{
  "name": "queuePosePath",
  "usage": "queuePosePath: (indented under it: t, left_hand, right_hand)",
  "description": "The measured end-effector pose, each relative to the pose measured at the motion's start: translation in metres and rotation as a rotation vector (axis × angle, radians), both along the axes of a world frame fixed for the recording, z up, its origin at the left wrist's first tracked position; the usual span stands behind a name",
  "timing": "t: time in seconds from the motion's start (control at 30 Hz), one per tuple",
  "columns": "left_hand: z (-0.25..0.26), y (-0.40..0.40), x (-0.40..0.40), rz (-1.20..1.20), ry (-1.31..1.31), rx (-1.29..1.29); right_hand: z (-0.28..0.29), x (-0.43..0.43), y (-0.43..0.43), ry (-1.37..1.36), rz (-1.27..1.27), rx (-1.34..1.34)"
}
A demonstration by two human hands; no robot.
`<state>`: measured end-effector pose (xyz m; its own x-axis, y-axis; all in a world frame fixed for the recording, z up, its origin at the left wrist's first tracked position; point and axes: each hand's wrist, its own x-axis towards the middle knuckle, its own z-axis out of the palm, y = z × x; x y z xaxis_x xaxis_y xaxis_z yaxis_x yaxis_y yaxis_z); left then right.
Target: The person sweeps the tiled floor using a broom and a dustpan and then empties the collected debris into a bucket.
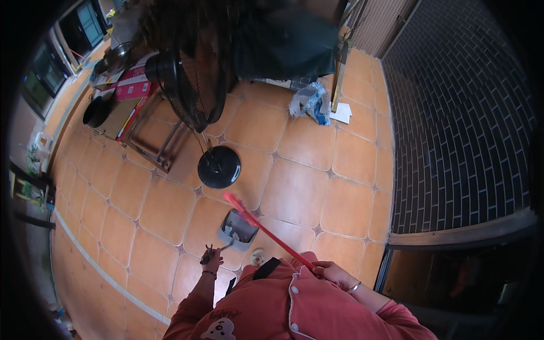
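Note:
My left hand [212, 261] is closed around the handle of a grey dustpan [239, 243], which is low over or on the tiled floor. Small pale scraps of litter [229, 231] lie inside its dark pan. A dark pronged end sticks up from my left hand; whether it belongs to the handle I cannot tell. At my waist, my right hand [333, 274] grips the end of a red broom [280, 243]. Its bristled head [241, 208] appears above the dustpan's far rim; whether they touch is unclear. A slippered foot [257, 256] shows beside the dustpan.
A black pedestal fan [219, 167] stands just ahead. Left of it, a wooden frame [157, 151] bears flattened cardboard [131, 85] and pans [119, 55]. Farther off lie a plastic bag [312, 103] and white sheets [341, 113]. A dark brick-patterned wall [454, 114] bounds the right.

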<state>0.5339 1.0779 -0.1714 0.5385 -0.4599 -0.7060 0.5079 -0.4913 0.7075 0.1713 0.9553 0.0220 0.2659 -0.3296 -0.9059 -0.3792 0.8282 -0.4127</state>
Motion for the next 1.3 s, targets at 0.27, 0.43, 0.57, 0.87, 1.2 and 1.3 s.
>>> queuePosePath:
  t: [0.27,0.43,0.57,0.87,1.2,1.3]
  left_hand:
    - [0.006,-0.070,-0.002,0.017,0.045,0.046]
    - [-0.010,-0.120,-0.016,0.089,0.130,0.035]
    - [0.015,-0.170,-0.053,0.157,0.033,0.132]
    - [0.073,-0.265,-0.085,0.325,0.046,0.083]
    - [0.055,-0.316,-0.080,0.390,0.100,0.078]
    - [0.052,-0.337,-0.088,0.400,0.116,0.112]
  right_hand:
    - [0.009,0.013,-0.095,0.177,0.214,-0.233]
    - [-0.005,0.004,-0.193,0.158,0.209,-0.214]
    - [-0.006,-0.007,-0.278,0.083,0.159,-0.126]
    - [-0.073,-0.040,-0.394,0.057,0.445,-0.411]
    - [-0.138,0.018,-0.504,0.390,0.736,-0.862]
    - [-0.143,0.045,-0.561,0.387,0.763,-0.928]
